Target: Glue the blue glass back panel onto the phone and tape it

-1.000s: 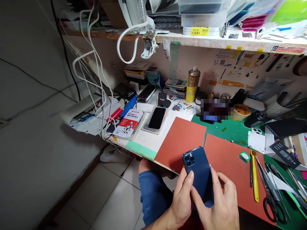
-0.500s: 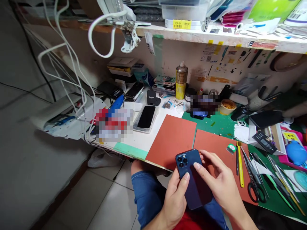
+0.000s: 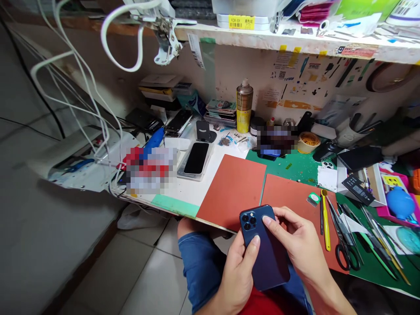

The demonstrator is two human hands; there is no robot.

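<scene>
A dark blue phone (image 3: 267,258) is held over my lap, its back with the camera lenses facing up. My left hand (image 3: 238,271) grips its left edge, the thumb lying on the back below the lenses. On the upper right edge is my right hand (image 3: 300,240), with its thumb on the back near the top and its other fingers curled at the side, partly hidden. Just beyond the phone lies a reddish-brown mat (image 3: 234,188) at the table's front edge, and a second such mat (image 3: 288,197) sits to its right.
Scissors (image 3: 347,256), a yellow-handled tool (image 3: 326,223) and several tweezers lie at the right. Another phone (image 3: 197,158) rests on a clear case at centre-left. A spray can (image 3: 244,107) stands at the back. Overhead runs a shelf (image 3: 295,48); white cables (image 3: 82,65) hang left.
My right thumb and fingers have shifted slightly up along the phone's top right edge. The table and shelf appear slightly further left and higher in view.
</scene>
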